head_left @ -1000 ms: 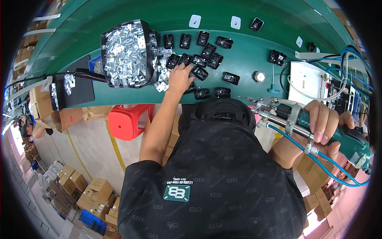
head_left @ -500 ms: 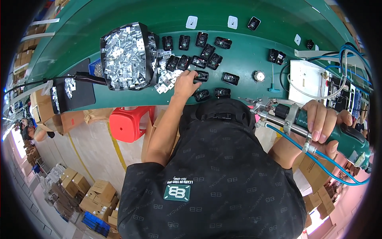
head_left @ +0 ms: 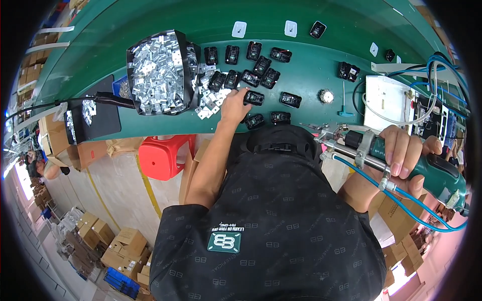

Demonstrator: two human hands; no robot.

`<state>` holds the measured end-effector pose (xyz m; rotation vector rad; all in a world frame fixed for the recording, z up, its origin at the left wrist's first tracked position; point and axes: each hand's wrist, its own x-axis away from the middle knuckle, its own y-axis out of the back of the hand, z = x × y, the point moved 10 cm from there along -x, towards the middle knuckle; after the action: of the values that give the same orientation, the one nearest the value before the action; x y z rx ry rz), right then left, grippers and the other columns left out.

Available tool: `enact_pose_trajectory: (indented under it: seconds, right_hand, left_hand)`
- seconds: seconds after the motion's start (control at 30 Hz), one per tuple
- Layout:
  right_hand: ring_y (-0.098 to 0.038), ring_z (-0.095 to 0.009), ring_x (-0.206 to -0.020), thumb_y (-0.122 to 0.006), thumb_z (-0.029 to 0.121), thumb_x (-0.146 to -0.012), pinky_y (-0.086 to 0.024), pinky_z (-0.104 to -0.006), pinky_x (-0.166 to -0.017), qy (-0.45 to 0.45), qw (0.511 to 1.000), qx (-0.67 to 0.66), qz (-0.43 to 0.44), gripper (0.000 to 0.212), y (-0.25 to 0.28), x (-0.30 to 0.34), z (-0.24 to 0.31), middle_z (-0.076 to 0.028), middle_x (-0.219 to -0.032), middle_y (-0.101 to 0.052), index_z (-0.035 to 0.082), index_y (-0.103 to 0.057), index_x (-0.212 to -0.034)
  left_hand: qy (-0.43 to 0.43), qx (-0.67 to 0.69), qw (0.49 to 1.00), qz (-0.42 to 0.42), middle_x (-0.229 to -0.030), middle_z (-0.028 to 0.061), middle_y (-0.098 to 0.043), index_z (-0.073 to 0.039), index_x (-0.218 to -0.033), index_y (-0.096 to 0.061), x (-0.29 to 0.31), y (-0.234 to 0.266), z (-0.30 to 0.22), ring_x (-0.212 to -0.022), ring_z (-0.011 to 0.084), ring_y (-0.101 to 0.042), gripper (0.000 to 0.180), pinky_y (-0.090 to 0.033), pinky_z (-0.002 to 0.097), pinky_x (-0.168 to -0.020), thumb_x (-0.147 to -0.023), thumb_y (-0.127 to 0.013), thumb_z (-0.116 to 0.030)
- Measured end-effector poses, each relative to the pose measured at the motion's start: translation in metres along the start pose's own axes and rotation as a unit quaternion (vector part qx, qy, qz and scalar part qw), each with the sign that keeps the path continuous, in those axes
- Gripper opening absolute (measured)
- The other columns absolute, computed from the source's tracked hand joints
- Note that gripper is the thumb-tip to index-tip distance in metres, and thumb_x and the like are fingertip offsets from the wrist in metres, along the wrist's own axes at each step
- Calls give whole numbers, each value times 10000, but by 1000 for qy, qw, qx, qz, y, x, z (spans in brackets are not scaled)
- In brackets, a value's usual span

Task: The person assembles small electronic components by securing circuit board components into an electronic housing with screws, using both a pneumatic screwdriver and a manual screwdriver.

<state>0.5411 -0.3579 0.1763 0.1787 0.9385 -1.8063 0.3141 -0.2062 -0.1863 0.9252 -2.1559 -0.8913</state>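
**Left hand on black part, right hand holding pneumatic driver**

Since the earlier frames the left hand [head_left: 234, 104] has slid down-right from the middle of the pile, fingers now closed on one black switch part [head_left: 254, 97] at the near side of the cluster. Right hand [head_left: 404, 155] unchanged, wrapped tight round the green pneumatic screwdriver [head_left: 401, 160], blue air hoses [head_left: 401, 195] trailing off it.

Packages and labels: two white square tags [head_left: 239, 29] plus a smaller one further right lie on the far green strip; a white flat box [head_left: 386, 98] sits at the right of the bench [head_left: 311, 70]; brown cartons [head_left: 120, 246] stacked on the floor lower left, blue crate beside them; a red stool [head_left: 163, 155] under the bench edge.

Black bin of silver metal clips [head_left: 158, 72] stands just left of the left hand, loose clips spilled between them. The gripped part is well apart from the screwdriver tip.
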Motion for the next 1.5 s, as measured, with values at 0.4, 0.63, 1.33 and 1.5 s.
enact_pose_trajectory:
  seconds: [0.4, 0.63, 1.33, 1.5]
  right_hand:
    - [-551, -65, -584, -650, 212, -762, -406, -194, -547, 17, 1000, -22, 1, 481, -9, -6, 7, 51, -629, -533, 103, -459, -1190]
    - [-582, -70, -622, -646, 201, -789, -444, -184, -580, 12, 999, -22, 48, 421, -24, -10, 0, 51, -666, -569, 143, -474, -1169]
    - [-564, -89, -601, -638, 242, -827, -401, -228, -548, -34, 999, 12, 28, 370, -29, -3, -8, 53, -668, -532, 194, -442, -1136]
    - [-563, -93, -599, -640, 245, -826, -397, -230, -549, -37, 999, 16, 33, 373, -30, -3, -9, 50, -665, -529, 195, -440, -1137]
  left_hand:
    - [-155, 212, 965, -21, -1059, 100, -615, -43, -1080, -554, 37, 75, -90, -962, 283, -601, 505, -486, 341, -823, -646, -779, -169]
    - [-248, 313, 917, 0, -1123, 128, -586, -50, -1026, -573, 67, 106, -145, -956, 239, -609, 516, -505, 314, -804, -574, -818, -103]
    - [-303, 424, 853, 33, -1164, 103, -607, -54, -1101, -517, 79, 101, -167, -1058, 231, -600, 554, -501, 324, -848, -633, -809, -105]
    - [-309, 423, 851, 34, -1171, 85, -606, -65, -1111, -525, 80, 103, -169, -1050, 223, -603, 556, -506, 317, -831, -635, -809, -117]
